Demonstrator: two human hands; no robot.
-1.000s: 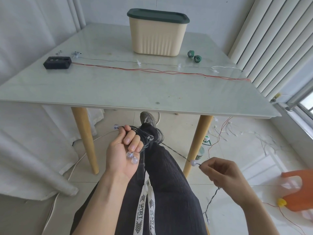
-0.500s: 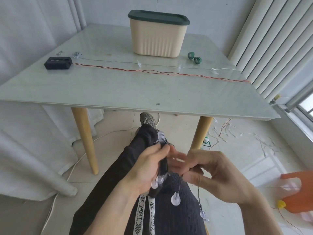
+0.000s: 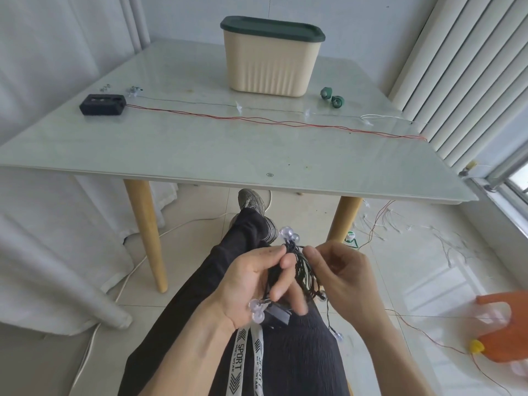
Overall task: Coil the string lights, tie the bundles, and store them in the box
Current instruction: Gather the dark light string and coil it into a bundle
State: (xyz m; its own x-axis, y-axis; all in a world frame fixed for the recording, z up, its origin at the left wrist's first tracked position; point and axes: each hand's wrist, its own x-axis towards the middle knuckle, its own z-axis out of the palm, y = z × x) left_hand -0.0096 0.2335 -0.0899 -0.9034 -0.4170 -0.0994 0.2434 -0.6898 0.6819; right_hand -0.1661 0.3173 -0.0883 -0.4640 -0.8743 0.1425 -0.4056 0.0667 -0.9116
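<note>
On the far left of the surface [image 3: 200, 150] lies a black battery pack [image 3: 103, 104], and from it a red wire strand [image 3: 257, 120] runs uncoiled across to the right edge, with a thinner clear-bulbed strand [image 3: 237, 105] stretched out just behind it. Below the near edge, over the person's lap, the left hand [image 3: 251, 284] grips a coiled bundle [image 3: 297, 270] of dark-wired string lights, its fingers curled round the loops, clear round bulbs poking out above and below the fist. Just beside it, the right hand [image 3: 340, 270] pinches the dark wire at the top of the same bundle, seemingly laying on another loop or starting to bind it; the fingers blur here, so which cannot be told. A loose tail of that wire drops from the bundle past the right wrist, carrying one more bulb [image 3: 338, 335], so this coil looks nearly wound but not yet tied. The box [image 3: 271, 64] stands at the back centre of the surface with its green lid on, and nothing shows that any bundle has gone in. To its right sit two small green rolls [image 3: 331, 97], probably the tie material. More pale wire [image 3: 400, 227] lies tangled on the floor at the right, partly hidden behind the surface's leg. The task therefore seems early: one coil in progress, at least two strands untouched, tying and storing still to come.
</note>
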